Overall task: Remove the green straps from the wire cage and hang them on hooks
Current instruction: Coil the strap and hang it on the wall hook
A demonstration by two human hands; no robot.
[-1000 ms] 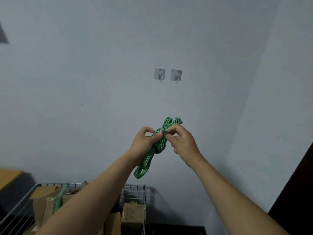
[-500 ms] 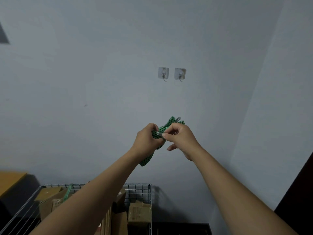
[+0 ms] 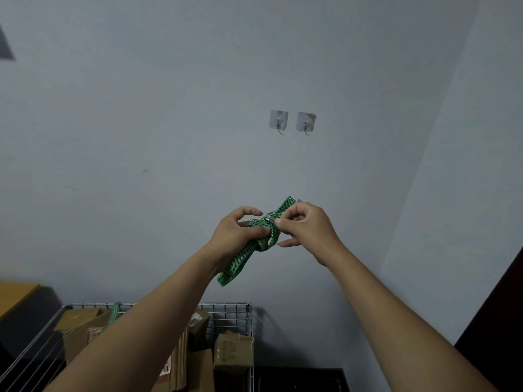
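Observation:
A bundled green strap point(image 3: 240, 261) with black dots is held up in front of the wall. My left hand point(image 3: 236, 236) grips the folded bundle. My right hand point(image 3: 307, 227) pinches the strap's upper part at a small metal ring. One end pokes up above my right hand, and a loop hangs below my left wrist. Two stick-on hooks, the left hook point(image 3: 278, 123) and the right hook point(image 3: 306, 124), sit bare on the wall above my hands. The wire cage point(image 3: 235, 315) stands at the bottom. A second green strap point(image 3: 114, 314) lies across its boxes.
Cardboard boxes point(image 3: 233, 353) fill the cage. A wooden surface point(image 3: 14, 295) shows at the left edge. The wall corner runs down on the right, with a dark panel point(image 3: 498, 312) at the lower right.
The strap's lower loop, pulled up half a second ago, hangs below my left wrist again. My right hand has shifted its pinch onto the metal ring. The view moved slightly.

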